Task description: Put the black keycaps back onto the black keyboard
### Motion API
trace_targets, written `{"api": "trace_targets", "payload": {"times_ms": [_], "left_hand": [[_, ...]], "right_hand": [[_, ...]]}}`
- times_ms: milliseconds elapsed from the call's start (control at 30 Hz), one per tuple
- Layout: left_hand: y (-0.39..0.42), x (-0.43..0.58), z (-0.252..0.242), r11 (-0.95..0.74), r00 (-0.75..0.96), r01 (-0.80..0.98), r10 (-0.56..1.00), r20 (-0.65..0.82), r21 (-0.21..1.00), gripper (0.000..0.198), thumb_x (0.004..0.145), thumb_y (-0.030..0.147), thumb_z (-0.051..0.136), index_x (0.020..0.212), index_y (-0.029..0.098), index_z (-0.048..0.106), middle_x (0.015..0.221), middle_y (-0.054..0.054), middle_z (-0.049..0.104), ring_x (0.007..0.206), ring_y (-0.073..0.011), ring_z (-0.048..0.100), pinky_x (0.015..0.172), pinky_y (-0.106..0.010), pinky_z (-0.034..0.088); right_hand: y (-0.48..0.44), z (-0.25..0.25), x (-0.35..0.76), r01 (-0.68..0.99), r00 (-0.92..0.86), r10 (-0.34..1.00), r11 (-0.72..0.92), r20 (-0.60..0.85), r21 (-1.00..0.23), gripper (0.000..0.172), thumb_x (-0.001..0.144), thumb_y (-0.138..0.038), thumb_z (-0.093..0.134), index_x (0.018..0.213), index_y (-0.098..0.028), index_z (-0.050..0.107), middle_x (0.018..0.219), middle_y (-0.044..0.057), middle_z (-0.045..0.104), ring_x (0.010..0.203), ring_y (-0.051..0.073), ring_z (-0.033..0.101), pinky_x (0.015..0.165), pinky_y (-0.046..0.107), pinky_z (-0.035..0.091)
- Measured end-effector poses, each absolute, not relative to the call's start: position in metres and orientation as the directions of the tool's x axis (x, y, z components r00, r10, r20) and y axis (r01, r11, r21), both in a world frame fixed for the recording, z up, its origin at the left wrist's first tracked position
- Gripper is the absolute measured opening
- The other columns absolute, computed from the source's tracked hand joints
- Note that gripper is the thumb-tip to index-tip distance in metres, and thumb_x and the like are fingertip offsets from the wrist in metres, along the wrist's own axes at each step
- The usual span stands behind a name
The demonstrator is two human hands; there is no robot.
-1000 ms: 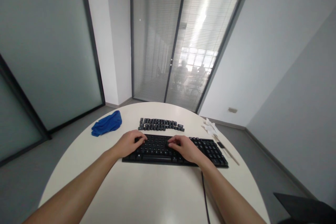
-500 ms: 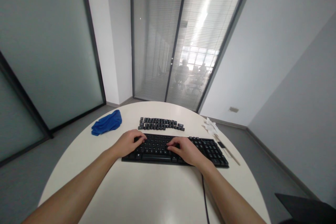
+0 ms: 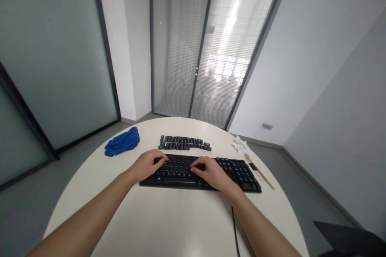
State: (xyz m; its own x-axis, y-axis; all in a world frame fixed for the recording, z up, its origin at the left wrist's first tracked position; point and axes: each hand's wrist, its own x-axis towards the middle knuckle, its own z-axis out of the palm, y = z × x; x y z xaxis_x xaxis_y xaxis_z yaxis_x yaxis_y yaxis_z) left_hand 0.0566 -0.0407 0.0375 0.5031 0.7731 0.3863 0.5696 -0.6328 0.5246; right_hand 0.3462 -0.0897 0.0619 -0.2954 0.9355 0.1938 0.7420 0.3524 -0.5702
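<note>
A black keyboard [image 3: 181, 183] lies flat on the round table, and the middle of its key field shows small bare stems instead of keycaps. My left hand [image 3: 147, 164] is curled over the keyboard's left end, gripping it, with thumb and forefinger bent onto the board. Above the middle of the key field, my right hand [image 3: 208, 170] makes a pinch with thumb and fingertips close together. Whatever is between those fingers is too small to make out. Loose black keycaps [image 3: 181, 143] lie in rows just behind the keyboard.
On the pale table [image 3: 157, 221], a blue cloth [image 3: 123, 141] lies at the left. White crumpled tissue [image 3: 240, 145] and a thin brush-like stick [image 3: 265, 177] lie at the right. A black cable [image 3: 235, 229] runs toward me. A dark object [image 3: 352, 239] stands at lower right.
My right hand has shifted very slightly left over the keys. The left hand and keyboard stay as they were; the view has moved a little.
</note>
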Motion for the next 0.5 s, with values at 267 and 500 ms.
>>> {"api": "trace_targets", "payload": {"times_ms": [267, 500], "left_hand": [[-0.042, 0.0571, 0.0401, -0.632, 0.505, 0.577, 0.774, 0.382, 0.517, 0.026, 0.094, 0.033, 0.049, 0.093, 0.023, 0.073, 0.093, -0.003, 0.073, 0.089, -0.0208, 0.065, 0.085, -0.032, 0.048], [-0.041, 0.0564, 0.0375, -0.636, 0.501, 0.569, 0.771, 0.393, 0.521, 0.025, 0.094, 0.033, 0.05, 0.092, 0.024, 0.073, 0.094, -0.002, 0.073, 0.09, -0.0204, 0.066, 0.085, -0.032, 0.048]], "right_hand": [[-0.0915, 0.0565, 0.3446, 0.887, -0.167, 0.98, 0.196, 0.106, -0.418, 0.059, 0.089, -0.056, 0.053, 0.137, -0.02, 0.052, 0.142, 0.014, 0.053, 0.134, 0.032, 0.043, 0.115, 0.058, 0.009], [-0.0894, 0.0578, 0.3425, 0.906, -0.142, 0.989, 0.149, 0.045, -0.397, 0.066, 0.088, -0.059, 0.052, 0.141, -0.02, 0.048, 0.147, 0.013, 0.049, 0.139, 0.031, 0.037, 0.116, 0.056, 0.006]]}}
